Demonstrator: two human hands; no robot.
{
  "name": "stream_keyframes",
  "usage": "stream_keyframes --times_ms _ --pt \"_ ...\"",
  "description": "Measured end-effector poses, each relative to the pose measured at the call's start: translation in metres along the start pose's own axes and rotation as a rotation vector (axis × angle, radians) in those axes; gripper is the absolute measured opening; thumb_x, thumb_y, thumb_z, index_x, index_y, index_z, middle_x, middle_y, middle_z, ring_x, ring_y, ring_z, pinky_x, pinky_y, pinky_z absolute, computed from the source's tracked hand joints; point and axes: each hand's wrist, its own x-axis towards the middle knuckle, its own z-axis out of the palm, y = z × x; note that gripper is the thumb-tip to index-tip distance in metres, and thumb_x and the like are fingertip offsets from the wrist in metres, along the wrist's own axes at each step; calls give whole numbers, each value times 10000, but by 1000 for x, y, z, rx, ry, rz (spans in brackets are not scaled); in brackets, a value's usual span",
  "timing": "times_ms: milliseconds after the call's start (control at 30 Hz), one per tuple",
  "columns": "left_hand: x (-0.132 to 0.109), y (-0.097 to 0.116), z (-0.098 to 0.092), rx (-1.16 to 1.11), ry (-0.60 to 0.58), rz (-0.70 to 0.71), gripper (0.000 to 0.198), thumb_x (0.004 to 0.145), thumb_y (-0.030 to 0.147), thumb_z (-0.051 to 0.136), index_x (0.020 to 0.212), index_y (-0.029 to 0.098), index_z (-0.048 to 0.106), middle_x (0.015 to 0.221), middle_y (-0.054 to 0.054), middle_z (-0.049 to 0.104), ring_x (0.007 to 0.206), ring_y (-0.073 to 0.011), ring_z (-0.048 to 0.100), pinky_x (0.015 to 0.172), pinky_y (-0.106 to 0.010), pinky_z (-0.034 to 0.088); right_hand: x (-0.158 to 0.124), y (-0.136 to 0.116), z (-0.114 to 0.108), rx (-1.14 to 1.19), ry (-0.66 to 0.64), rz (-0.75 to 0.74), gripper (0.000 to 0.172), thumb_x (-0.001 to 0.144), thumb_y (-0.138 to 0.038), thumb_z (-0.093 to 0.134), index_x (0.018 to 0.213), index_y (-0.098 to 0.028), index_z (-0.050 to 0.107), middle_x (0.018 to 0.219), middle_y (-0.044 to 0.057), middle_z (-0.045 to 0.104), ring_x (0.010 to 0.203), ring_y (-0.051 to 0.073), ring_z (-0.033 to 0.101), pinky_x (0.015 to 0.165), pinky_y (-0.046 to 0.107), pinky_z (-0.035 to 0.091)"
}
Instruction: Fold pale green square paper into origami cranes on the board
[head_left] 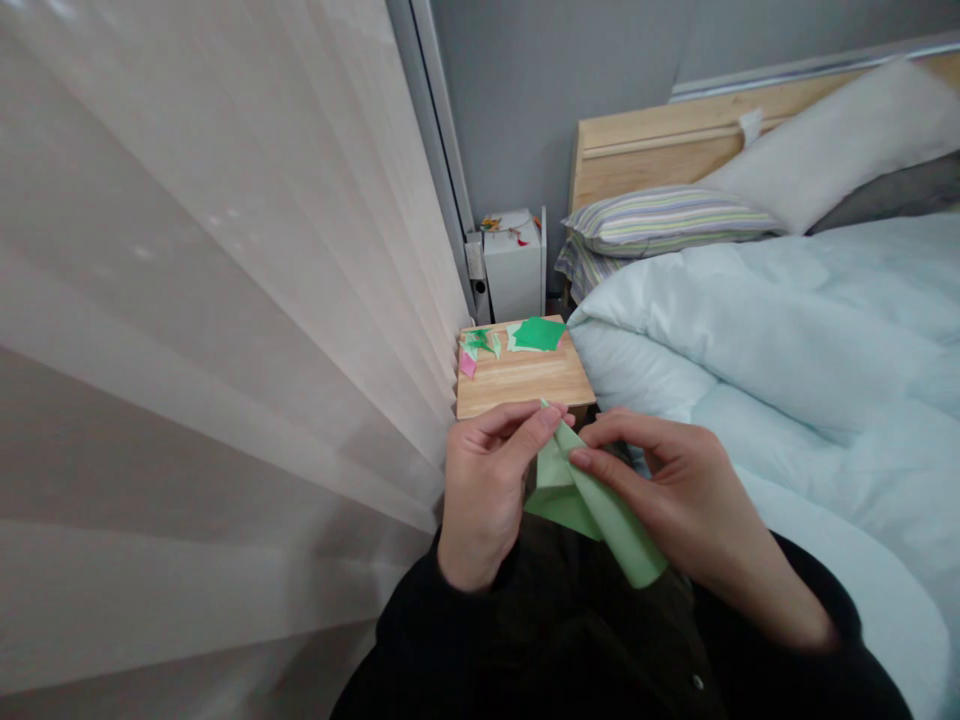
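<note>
Both hands hold a single light green paper [622, 530] in front of the torso, on the near side of the desk [525, 385]. The left hand [484, 490] is closed to a pinch: thumb and index finger grip the paper at its upper corner, with the remaining fingers curled. The right hand [675, 485] is partly closed; its thumb and index finger press the right-hand portion of the paper, just beside the left fingertips. The paper is partly folded, its right portion forming a curved flap that slopes down toward the body. The lower left portion hangs beneath the left hand.

On the far half of the desk, a dark green sheet [541, 333] lies at the right over lighter paper. Small green folded pieces [480, 343] lie at the left, with a pink piece [468, 366] at their near side. A white cabinet [512, 280] stands behind the desk. A pale curtain [247, 300] borders the desk on the left; a light blue quilt [795, 330] borders it on the right.
</note>
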Motion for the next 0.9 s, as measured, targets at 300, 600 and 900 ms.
stream_keyframes --times_ms 300,600,900 --pt "0 0 0 3 5 15 134 731 321 912 761 210 844 798 -53 815 726 -141 725 714 -219 552 -1 1 0 -9 3 -6 81 875 -208 736 798 -229 750 804 -18 763 753 153 674 740 256 509" --pt "0 -1 0 14 5 37 109 724 313 912 759 231 848 819 -52 823 771 -157 747 735 -220 559 1 0 5 19 -32 5 173 943 -301 680 815 -220 765 840 -2 784 795 170 711 744 258 506" --pt "2 2 3 -78 54 -24 115 644 227 928 683 213 821 717 -25 788 619 -93 655 627 -187 513 1 1 2 0 -71 -14 165 924 -241 699 770 -217 751 755 -21 741 696 138 640 670 246 460"
